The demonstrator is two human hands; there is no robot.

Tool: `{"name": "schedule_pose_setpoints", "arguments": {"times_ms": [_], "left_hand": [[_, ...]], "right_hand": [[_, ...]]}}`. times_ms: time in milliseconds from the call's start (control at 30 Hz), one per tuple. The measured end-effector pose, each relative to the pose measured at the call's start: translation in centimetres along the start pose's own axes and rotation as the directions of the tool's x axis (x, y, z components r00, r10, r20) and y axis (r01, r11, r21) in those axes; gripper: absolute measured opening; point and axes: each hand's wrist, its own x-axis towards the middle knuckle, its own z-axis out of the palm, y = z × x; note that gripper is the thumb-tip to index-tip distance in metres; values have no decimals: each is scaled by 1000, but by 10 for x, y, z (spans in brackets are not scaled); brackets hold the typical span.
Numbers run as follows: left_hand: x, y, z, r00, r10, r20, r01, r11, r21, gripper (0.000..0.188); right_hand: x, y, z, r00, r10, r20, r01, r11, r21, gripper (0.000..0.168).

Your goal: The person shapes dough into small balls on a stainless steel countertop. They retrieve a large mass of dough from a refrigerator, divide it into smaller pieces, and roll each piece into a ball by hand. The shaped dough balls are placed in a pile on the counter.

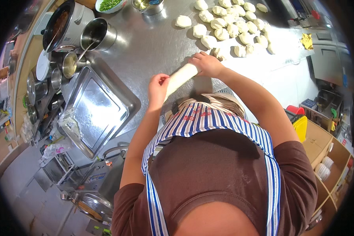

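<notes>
A long, smooth piece of pale dough (181,79) lies slantwise near the front edge of the steel worktable (153,38). At its near left end, my left hand (158,90) has its fingertips drawn together against the dough. The other end is gripped by my right hand (209,65), whose fingers curl over it and hide that part. Just beyond my right hand rest several lumps of pale dough (221,34), loosely grouped on the tabletop. One lump (219,54) sits right beside my right knuckles.
On the left lies a rectangular steel tray (96,109) with crumpled plastic film (70,122) on its edge. Behind it stand a steel pot (107,35), a large cooker (82,25) and a bowl of chopped greens (110,6). A yellow cloth (306,41) lies at the right.
</notes>
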Motion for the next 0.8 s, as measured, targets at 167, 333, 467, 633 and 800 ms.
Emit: {"name": "schedule_pose_setpoints", "arguments": {"times_ms": [167,333,467,633,800], "left_hand": [[18,26,5,948,320,-7,-298,890,346,35],[38,76,61,940,-36,339,-116,902,417,70],[41,72,68,913,-112,393,-93,880,467,66],[32,81,77,944,-118,307,-49,872,487,51],[28,75,81,981,-20,193,-78,870,486,36]], "right_hand": [[1,-2,-9,998,-64,-12,64,997,-40,55],[2,-21,-51,978,-190,-80,184,980,-77,60],[-12,-11,-92,962,270,-32,-219,842,493,59],[13,-33,-28,585,743,-325,-419,621,663,27],[23,-60,-8,625,765,-153,-536,563,629,33]]}}
